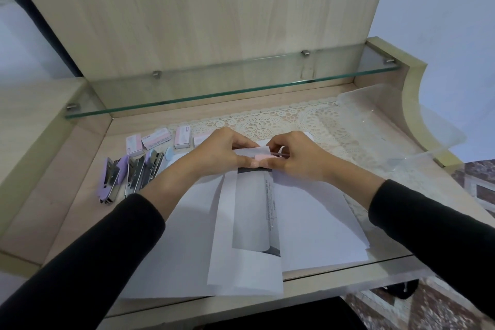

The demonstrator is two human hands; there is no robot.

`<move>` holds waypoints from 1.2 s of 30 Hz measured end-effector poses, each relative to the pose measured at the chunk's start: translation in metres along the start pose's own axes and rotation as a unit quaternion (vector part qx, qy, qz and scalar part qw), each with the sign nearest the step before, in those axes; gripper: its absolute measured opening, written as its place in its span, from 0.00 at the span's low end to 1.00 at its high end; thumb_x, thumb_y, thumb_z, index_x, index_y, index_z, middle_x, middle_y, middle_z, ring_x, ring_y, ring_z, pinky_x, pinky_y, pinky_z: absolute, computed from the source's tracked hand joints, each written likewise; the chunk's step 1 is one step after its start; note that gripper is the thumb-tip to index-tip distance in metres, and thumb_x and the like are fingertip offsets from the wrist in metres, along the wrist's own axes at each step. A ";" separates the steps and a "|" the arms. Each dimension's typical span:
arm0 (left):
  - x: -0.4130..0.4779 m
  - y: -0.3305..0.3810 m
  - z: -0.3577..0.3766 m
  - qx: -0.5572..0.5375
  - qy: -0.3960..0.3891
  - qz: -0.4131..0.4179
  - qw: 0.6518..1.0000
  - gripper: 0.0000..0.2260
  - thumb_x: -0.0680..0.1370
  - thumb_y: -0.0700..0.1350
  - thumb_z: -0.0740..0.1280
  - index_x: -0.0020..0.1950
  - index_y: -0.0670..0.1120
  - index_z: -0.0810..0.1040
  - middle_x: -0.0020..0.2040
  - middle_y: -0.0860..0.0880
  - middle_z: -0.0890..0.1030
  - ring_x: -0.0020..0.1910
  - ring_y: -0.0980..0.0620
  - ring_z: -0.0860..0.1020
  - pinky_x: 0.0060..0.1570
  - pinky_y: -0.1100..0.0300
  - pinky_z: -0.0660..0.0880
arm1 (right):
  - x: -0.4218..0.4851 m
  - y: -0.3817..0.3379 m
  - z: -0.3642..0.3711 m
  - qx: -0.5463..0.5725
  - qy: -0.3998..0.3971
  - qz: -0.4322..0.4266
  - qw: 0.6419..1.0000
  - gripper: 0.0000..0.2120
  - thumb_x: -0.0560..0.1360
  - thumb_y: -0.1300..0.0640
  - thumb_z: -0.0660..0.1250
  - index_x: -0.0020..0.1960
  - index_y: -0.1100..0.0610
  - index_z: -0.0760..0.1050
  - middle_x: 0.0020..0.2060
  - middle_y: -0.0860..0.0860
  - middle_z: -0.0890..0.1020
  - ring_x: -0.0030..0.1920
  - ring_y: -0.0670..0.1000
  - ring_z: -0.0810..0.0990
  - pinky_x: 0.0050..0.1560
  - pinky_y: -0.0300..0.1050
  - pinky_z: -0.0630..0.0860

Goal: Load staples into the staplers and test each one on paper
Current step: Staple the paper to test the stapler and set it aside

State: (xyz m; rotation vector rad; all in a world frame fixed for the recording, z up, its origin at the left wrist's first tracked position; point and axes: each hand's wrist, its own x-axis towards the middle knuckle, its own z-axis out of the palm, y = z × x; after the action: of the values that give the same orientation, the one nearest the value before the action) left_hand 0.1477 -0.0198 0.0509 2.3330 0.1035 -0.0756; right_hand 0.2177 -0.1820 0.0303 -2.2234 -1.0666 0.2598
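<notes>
A pink stapler [261,157] sits between my two hands at the far end of a printed sheet of paper [254,211]. My left hand [222,154] grips the stapler from the left, thumb under it. My right hand [297,157] pinches the folded top edge of the paper against the stapler's mouth. The fingers hide most of the stapler. More white sheets [316,222] lie spread under the printed one. To the left lie a purple stapler [111,179], hinged open, and two more open staplers [135,177] [153,167]. Behind them stand several small staple boxes [158,139].
A light blue stapler part [169,154] lies by the boxes. A clear plastic container [388,120] stands at the back right on a lace mat [316,120]. A glass shelf [214,95] runs across above the back of the desk. Wooden side walls close in left and right.
</notes>
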 end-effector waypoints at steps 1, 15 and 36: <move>0.000 0.000 -0.002 0.001 -0.009 -0.005 1.000 0.17 0.68 0.41 0.74 0.57 0.48 0.80 0.52 0.53 0.81 0.52 0.57 0.77 0.54 0.65 0.71 | -0.001 -0.001 -0.002 0.008 -0.005 0.004 1.000 0.15 0.71 0.52 0.70 0.44 0.66 0.76 0.36 0.55 0.77 0.30 0.44 0.69 0.33 0.37 0.64; -0.019 -0.008 0.006 0.181 0.116 0.088 0.973 0.16 0.67 0.46 0.75 0.54 0.51 0.77 0.54 0.54 0.72 0.54 0.54 0.66 0.56 0.59 0.63 | -0.023 0.013 -0.042 0.195 -0.025 0.127 0.972 0.25 0.76 0.47 0.61 0.39 0.70 0.77 0.30 0.62 0.79 0.24 0.49 0.74 0.26 0.31 0.68; -0.069 -0.036 0.035 0.212 -0.008 0.037 0.976 0.49 0.57 0.81 0.47 0.73 0.59 0.56 0.75 0.57 0.52 0.74 0.58 0.47 0.73 0.51 0.42 | -0.056 0.011 -0.054 0.180 -0.011 0.182 0.967 0.13 0.71 0.64 0.67 0.55 0.56 0.75 0.40 0.54 0.79 0.37 0.49 0.75 0.37 0.40 0.67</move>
State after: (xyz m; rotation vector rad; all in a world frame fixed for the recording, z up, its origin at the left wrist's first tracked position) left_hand 0.0748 -0.0234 0.0071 2.7597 -0.0110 -0.0866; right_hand 0.2116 -0.2543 0.0592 -2.0685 -0.5560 0.5894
